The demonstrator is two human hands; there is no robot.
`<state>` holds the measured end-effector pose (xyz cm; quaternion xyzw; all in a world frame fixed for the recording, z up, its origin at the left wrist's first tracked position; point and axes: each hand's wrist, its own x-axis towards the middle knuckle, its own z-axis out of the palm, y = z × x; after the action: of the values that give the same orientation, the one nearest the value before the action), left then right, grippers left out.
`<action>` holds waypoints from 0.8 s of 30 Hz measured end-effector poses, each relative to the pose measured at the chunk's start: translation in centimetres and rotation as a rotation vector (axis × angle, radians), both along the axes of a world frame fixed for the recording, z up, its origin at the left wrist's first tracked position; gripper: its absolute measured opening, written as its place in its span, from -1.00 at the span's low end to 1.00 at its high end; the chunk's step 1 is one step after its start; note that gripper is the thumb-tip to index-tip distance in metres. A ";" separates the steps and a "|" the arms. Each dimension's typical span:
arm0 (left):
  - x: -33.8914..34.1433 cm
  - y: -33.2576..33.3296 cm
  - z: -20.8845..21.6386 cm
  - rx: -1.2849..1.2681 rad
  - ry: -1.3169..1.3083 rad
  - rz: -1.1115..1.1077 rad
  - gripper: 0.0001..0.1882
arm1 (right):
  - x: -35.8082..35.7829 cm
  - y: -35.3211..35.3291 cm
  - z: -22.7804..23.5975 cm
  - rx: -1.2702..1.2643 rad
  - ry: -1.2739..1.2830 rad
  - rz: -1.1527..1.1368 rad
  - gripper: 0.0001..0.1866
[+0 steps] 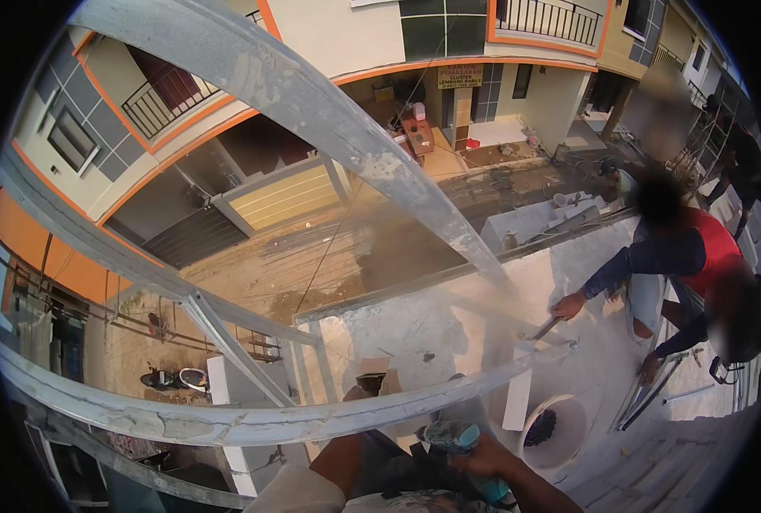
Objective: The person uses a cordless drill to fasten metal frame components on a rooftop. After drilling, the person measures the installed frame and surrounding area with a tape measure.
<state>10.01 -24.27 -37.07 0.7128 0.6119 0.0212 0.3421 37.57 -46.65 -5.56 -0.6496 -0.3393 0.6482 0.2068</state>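
My right hand [476, 457] is closed around a teal and dark tool [453, 436] that looks like a cordless drill. The tool is close to my body, just below a curved-looking pale metal beam [226, 427]. Bare skin [339, 462], either my left forearm or a leg, runs up to that beam from light fabric at the lower edge. I cannot make out my left hand or its fingers. Beyond the beam, an open brown cardboard box [374, 378] sits on the concrete ledge [397, 329].
A pale bucket [560, 432] with dark contents stands right of my hand, beside a white block [517, 398]. A co-worker [697, 256] crouches at right, gripping a handled tool [544, 328]. Metal beams [329, 128] cross overhead. Past the ledge edge lies a street [269, 265] far below.
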 end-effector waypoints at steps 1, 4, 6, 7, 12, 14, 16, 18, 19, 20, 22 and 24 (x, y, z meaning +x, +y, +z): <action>-0.6 -0.7 2.3 0.108 -0.007 -0.044 -0.53 | 0.2 0.0 1.4 0.020 -0.140 0.114 -0.54; -2.0 -2.8 11.5 0.651 0.063 -0.255 -0.53 | -0.9 -0.1 5.7 0.073 -0.322 0.295 -0.47; -1.8 -3.3 18.6 0.402 0.099 -0.225 -0.55 | -2.2 -0.7 8.5 0.177 -0.367 0.282 -0.54; -2.1 -3.7 22.4 0.018 0.093 -0.109 -0.57 | -3.1 -1.4 9.9 0.136 -0.369 0.305 -0.53; -2.8 -6.3 36.5 -0.341 0.307 -0.011 -0.43 | -5.7 -4.5 15.8 0.137 -0.440 0.214 -0.46; -3.7 -7.5 39.5 -0.332 0.275 -0.050 -0.43 | -6.6 -6.5 17.4 0.076 -0.499 0.175 -0.52; -4.8 -9.2 41.5 -0.357 0.273 -0.083 -0.45 | -7.3 -9.3 18.6 0.010 -0.522 0.153 -0.55; -5.7 -9.9 42.9 -0.398 0.299 -0.115 -0.47 | -7.5 -11.9 19.1 -0.072 -0.516 0.139 -0.56; -6.1 -10.1 43.6 -0.405 0.285 -0.131 -0.47 | -7.8 -13.1 19.4 -0.012 -0.525 0.048 -0.59; -6.6 -10.5 44.3 -0.404 0.274 -0.144 -0.46 | -8.1 -14.5 19.7 0.042 -0.541 -0.039 -0.61; -7.6 -11.2 45.7 -0.420 0.280 -0.172 -0.46 | -8.8 -17.0 20.6 0.113 -0.572 -0.179 -0.62; -8.4 -11.7 47.1 -0.463 0.320 -0.178 -0.46 | -9.2 -18.6 21.4 0.068 -0.538 -0.344 -0.66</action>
<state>1.57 -35.94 10.07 0.6610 0.5816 -0.2620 0.3952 28.34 -65.25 15.85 -0.8383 -0.2884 0.3970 0.2376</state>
